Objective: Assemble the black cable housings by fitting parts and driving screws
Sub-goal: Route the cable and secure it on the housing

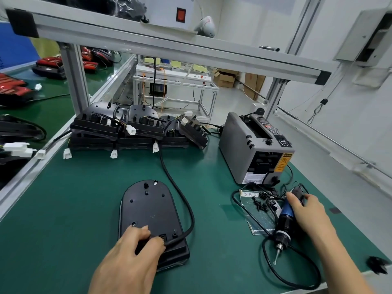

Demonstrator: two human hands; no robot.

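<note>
A black cable housing [148,209] lies flat on the green mat in front of me, back side up, with several screw holes showing. Its black cable [180,194] loops from the near end around the right side toward the back. My left hand [135,249] presses on the housing's near end, fingers curled around the cable where it enters. My right hand [305,211] grips a blue and black electric screwdriver [285,221], tip pointing down toward me, lying low over the mat. Small black screws [262,201] lie scattered on a clear sheet beside it.
A stack of black housings [131,128] with white connectors stands at the back. A grey tape dispenser [252,147] sits back right. The screwdriver's cord [292,279] loops near the front edge. An aluminium frame [74,77] borders the bench on the left.
</note>
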